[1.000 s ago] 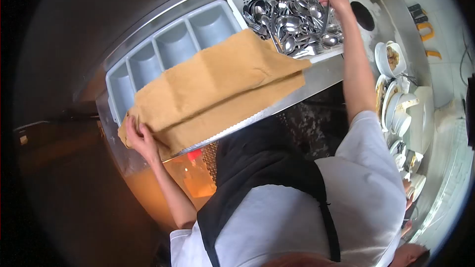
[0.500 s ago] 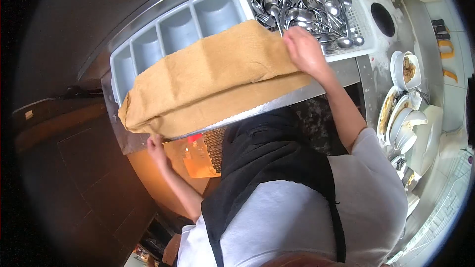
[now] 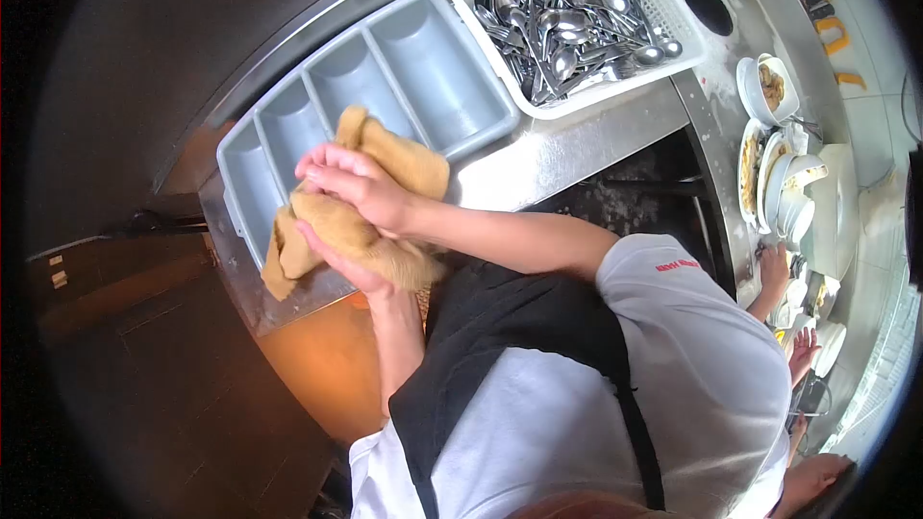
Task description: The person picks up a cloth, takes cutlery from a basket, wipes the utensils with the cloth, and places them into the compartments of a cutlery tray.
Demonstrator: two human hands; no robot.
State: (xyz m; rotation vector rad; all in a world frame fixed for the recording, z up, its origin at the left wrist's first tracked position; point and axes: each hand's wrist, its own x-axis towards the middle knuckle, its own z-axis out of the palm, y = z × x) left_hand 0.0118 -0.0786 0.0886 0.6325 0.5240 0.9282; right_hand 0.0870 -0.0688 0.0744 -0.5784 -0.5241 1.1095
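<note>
A tan cloth [image 3: 341,221] is bunched up between my two hands, above the near edge of the counter. My right hand [image 3: 358,185] presses on it from above, its fingers curled over the folds. From below, my left hand [image 3: 348,264] clasps the same bundle, partly covered by it. One end of the cloth hangs down at the left, and another part sticks out toward the upper right. Behind the bundle lies a grey divided cutlery tray [image 3: 437,67] with several compartments. The cloth and my hands hide part of its front.
A white perforated basket [image 3: 577,101] full of spoons, forks and ladles [image 3: 567,29] stands right of the tray. Farther right are stacked dirty dishes [image 3: 784,183], a bowl of food scraps [image 3: 772,86] and a round counter hole [image 3: 707,8]. Another person's hands [image 3: 772,269] are near the dishes.
The cloth, spread wide over the tray and basket edge before, is now gathered into a bundle. My right hand came left and my left hand moved right to meet it. Another person's hands appeared.
</note>
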